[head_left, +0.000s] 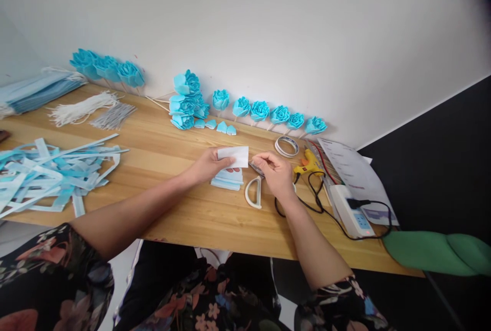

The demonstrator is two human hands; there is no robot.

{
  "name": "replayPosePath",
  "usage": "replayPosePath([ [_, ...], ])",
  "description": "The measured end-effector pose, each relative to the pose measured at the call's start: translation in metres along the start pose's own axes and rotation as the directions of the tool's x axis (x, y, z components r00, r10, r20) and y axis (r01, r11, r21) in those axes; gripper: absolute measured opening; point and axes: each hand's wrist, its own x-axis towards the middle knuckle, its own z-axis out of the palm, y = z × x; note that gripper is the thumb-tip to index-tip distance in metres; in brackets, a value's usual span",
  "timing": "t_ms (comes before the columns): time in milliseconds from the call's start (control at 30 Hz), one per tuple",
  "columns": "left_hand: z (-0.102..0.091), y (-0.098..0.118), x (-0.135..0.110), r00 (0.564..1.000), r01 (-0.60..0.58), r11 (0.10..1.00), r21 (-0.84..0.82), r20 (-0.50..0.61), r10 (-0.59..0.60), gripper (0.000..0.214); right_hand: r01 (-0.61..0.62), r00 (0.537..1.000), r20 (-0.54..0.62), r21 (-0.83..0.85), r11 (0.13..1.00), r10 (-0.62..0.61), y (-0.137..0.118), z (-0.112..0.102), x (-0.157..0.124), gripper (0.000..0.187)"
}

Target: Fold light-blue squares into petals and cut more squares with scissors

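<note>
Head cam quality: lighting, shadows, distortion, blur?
All in the head view: soft, fairly even light, no hard shadows on the wooden tabletop; dark vignette at top right; looks wide-angle, seemingly stretched toward the edges; white rectangle in the left hand bright, with readable edges; text on the printed sheet too soft to read; black panel shows little detail.

Clock from mid-view: 3 blue flowers [109, 67] at 10, 6 more from 11 through 2; cluster [183, 105] at 10 overlaps, no firm count. Loose petals [221, 127]: 4, at 10. 1 scissors [259, 192], 6. 1 tape roll [287, 153], 1 glue gun [308, 163], 3. 1 power strip [345, 208], 4.
</note>
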Motion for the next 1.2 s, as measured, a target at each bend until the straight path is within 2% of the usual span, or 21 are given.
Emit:
replayPosePath([
  [233,-0.004,0.002,0.004,0.996,-0.016,1.000,0.005,-0.093,0.017,0.025,0.016,0.998,-0.055,0.063,0.998,-0.013,-0.001,-0.006,-0.001,0.024],
  [333,-0.006,-0.001,0.006,0.989,-0.039,0.999,-0.031,-0.146,0.034,0.026,0.102,0.993,0.042,0.119,0.988,-0.108,-0.008,-0.008,-0.003,0.025],
  [400,-0.007,-0.002,0.007,0.983,-0.058,0.995,-0.080,-0.179,0.043,0.028,0.189,0.958,0.181,0.187,0.964,-0.223,-0.019,-0.006,-0.008,0.025],
  [467,-0.008,-0.003,0.008,0.980,-0.065,0.991,-0.119,-0.196,0.040,0.032,0.272,0.872,0.337,0.272,0.923,-0.356,-0.033,0.001,-0.017,0.029],
  [500,-0.008,-0.003,0.008,0.979,-0.065,0.989,-0.130,-0.200,0.038,0.034,0.308,0.804,0.415,0.321,0.895,-0.426,-0.041,0.006,-0.023,0.033],
  [533,-0.009,-0.002,0.008,0.979,-0.063,0.989,-0.134,-0.200,0.035,0.035,0.352,0.717,0.491,0.359,0.864,-0.496,-0.048,0.012,-0.029,0.037],
  [600,-0.009,-0.002,0.008,0.980,-0.057,0.990,-0.132,-0.195,0.031,0.036,0.467,0.494,0.627,0.392,0.792,-0.602,-0.060,0.023,-0.039,0.038],
  [633,-0.009,-0.002,0.008,0.981,-0.055,0.990,-0.130,-0.192,0.030,0.037,0.527,0.416,0.638,0.411,0.744,-0.648,-0.064,0.026,-0.043,0.035],
  [667,-0.009,-0.002,0.008,0.981,-0.056,0.990,-0.126,-0.190,0.031,0.037,0.567,0.385,0.630,0.415,0.711,-0.675,-0.067,0.028,-0.044,0.034],
  [700,-0.008,-0.001,0.008,0.982,-0.059,0.991,-0.122,-0.188,0.036,0.037,0.595,0.392,0.603,0.410,0.691,-0.695,-0.067,0.027,-0.043,0.036],
  [733,-0.008,-0.001,0.007,0.982,-0.064,0.991,-0.118,-0.185,0.042,0.037,0.605,0.448,0.557,0.386,0.696,-0.699,-0.065,0.024,-0.041,0.038],
  [767,-0.008,-0.001,0.007,0.982,-0.071,0.991,-0.113,-0.181,0.050,0.036,0.592,0.540,0.505,0.340,0.730,-0.673,-0.061,0.019,-0.036,0.038],
  [800,-0.007,0.000,0.006,0.983,-0.077,0.991,-0.106,-0.176,0.058,0.036,0.547,0.676,0.430,0.250,0.799,-0.598,-0.056,0.013,-0.030,0.031],
  [833,-0.006,0.001,0.006,0.984,-0.082,0.992,-0.096,-0.169,0.065,0.035,0.462,0.827,0.298,0.123,0.878,-0.477,-0.049,0.007,-0.024,0.024],
  [867,-0.006,0.002,0.005,0.985,-0.083,0.993,-0.081,-0.158,0.070,0.034,0.360,0.923,0.141,0.004,0.933,-0.357,-0.042,0.001,-0.018,0.019],
  [900,-0.005,0.003,0.004,0.987,-0.083,0.995,-0.063,-0.144,0.073,0.033,0.263,0.965,0.014,-0.078,0.962,-0.262,-0.035,-0.004,-0.012,0.016],
  [933,-0.004,0.004,0.003,0.989,-0.083,0.996,-0.043,-0.129,0.077,0.032,0.183,0.980,-0.053,-0.118,0.976,-0.190,-0.028,-0.007,-0.007,0.015],
  [967,-0.004,0.005,0.002,0.990,-0.084,0.996,-0.023,-0.114,0.081,0.031,0.131,0.988,-0.068,-0.112,0.985,-0.139,-0.021,-0.008,-0.004,0.016],
  [1033,-0.003,0.006,0.001,0.993,-0.088,0.996,0.008,-0.082,0.089,0.029,0.079,0.997,-0.008,-0.067,0.995,-0.080,-0.012,-0.006,-0.001,0.025],
  [1133,-0.002,0.006,0.000,0.993,-0.100,0.994,0.048,-0.050,0.102,0.027,0.106,0.989,0.108,-0.034,0.994,-0.102,-0.006,0.002,-0.003,0.030],
  [1200,-0.002,0.006,-0.001,0.994,-0.107,0.992,0.071,-0.031,0.109,0.026,0.155,0.981,0.125,-0.045,0.987,-0.149,-0.007,0.005,-0.004,0.024],
])
